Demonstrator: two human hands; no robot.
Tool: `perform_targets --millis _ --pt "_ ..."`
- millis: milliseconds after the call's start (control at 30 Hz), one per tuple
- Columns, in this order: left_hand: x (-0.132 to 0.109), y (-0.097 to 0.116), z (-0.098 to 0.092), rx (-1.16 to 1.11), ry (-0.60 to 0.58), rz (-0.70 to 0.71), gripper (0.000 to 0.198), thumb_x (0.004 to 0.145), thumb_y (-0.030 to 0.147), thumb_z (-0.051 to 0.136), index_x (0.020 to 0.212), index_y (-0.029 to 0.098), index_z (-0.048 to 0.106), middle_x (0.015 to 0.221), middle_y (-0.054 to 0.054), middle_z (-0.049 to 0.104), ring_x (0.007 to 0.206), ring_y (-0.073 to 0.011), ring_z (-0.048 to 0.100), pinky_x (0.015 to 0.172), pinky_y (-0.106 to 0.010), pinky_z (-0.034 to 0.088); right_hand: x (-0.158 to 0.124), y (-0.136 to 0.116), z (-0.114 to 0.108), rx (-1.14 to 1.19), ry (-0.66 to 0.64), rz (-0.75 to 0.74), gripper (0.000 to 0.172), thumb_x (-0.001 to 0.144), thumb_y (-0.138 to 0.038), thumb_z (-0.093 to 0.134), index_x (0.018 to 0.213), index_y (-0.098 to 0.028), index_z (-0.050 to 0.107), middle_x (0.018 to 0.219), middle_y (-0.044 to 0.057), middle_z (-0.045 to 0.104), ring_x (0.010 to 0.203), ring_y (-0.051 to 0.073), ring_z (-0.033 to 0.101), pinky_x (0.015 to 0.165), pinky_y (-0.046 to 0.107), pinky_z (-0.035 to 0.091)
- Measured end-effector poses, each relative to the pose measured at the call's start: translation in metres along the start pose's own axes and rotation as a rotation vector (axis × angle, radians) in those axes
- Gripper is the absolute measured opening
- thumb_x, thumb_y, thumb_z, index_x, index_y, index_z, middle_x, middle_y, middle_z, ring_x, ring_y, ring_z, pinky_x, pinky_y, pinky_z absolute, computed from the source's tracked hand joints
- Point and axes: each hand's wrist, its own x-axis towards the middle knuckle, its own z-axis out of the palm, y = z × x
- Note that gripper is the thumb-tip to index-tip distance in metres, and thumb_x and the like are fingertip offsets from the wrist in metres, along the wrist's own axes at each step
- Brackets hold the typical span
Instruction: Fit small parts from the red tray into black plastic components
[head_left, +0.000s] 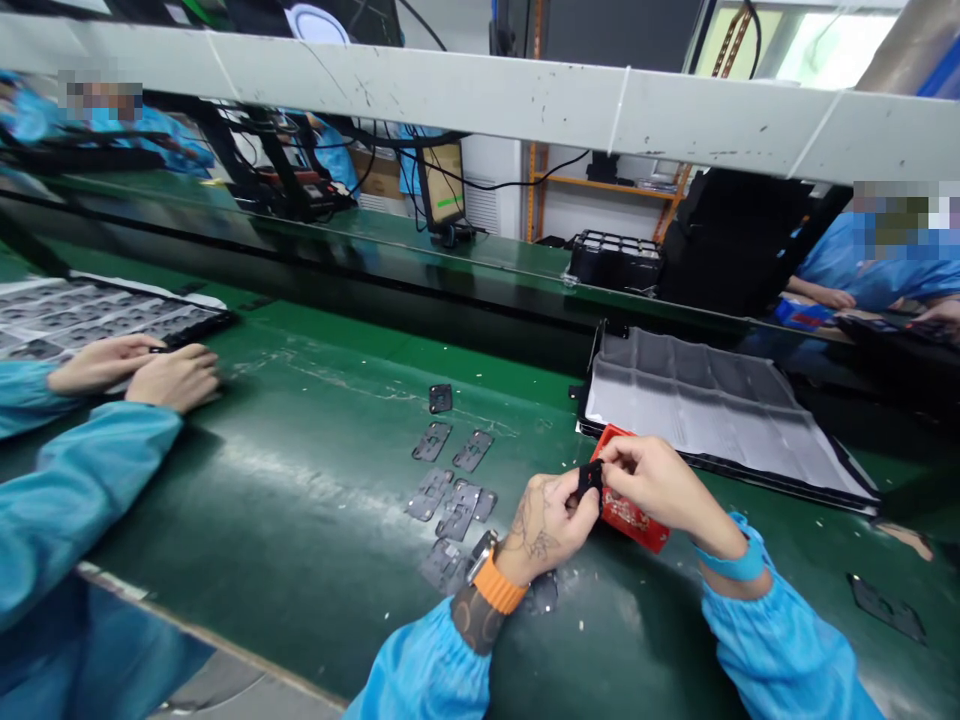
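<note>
Over the right half of the green bench, my left hand is pinching a small black part, thumb and fingers clamped on it. My right hand is meeting it from the right, thumb and forefinger pressed together at its upper end; they may be holding some tiny piece, but I can't make that out. Just beneath, a red box is sitting with small pale bits showing inside. If I'm pressing unevenly, the part could be twisting free and dropping among them. My left wrist is hanging over the nearest of the loose dark plates, so a low forearm could be nudging them askew. My fingers are hiding much of the part, my right hand is covering part of the box, and the picture's lower edge is cutting off both sleeves.
</note>
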Motion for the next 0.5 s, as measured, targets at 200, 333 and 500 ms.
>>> perform_targets --millis 200,333,500 --pt "-0.0006 0.0013 0.0017 0.005 -0.065 0.012 0.022 0.084 0.018 0.047 0.063 0.020 0.040 0.051 0.006 0.034 0.046 -0.0097 0.032 0.052 -0.027 0.021 -0.0006 0.0003 -0.0003 -0.140 0.022 -0.025 0.015 0.071 -0.018 0.049 0.056 -0.018 0.045 0.050 -0.005 0.044 0.050 0.010 0.037 0.050 0.023 0.027" --pt "0.0018 0.0016 -0.0015 -0.038 -0.066 -0.058 0.024 0.084 0.021 0.047 0.060 0.019 0.043 0.050 0.006 0.036 0.047 -0.0090 0.033 0.052 -0.026 0.022 0.0007 0.0020 0.0028 -0.142 0.074 -0.057 0.015 0.073 -0.019 0.047 0.059 -0.019 0.047 0.052 -0.004 0.047 0.050 0.011 0.040 0.051 0.024 0.028" --pt "0.0042 -0.0036 -0.0048 -0.253 -0.035 -0.241 0.027 0.090 0.032 0.049 0.078 0.015 0.064 0.058 0.002 0.049 0.053 -0.0106 0.043 0.054 -0.023 0.033 0.0018 0.0008 0.0009 0.085 0.022 -0.050 0.017 0.083 -0.027 0.047 0.073 -0.018 0.059 0.062 -0.001 0.058 0.057 0.014 0.052 0.055 0.025 0.037"
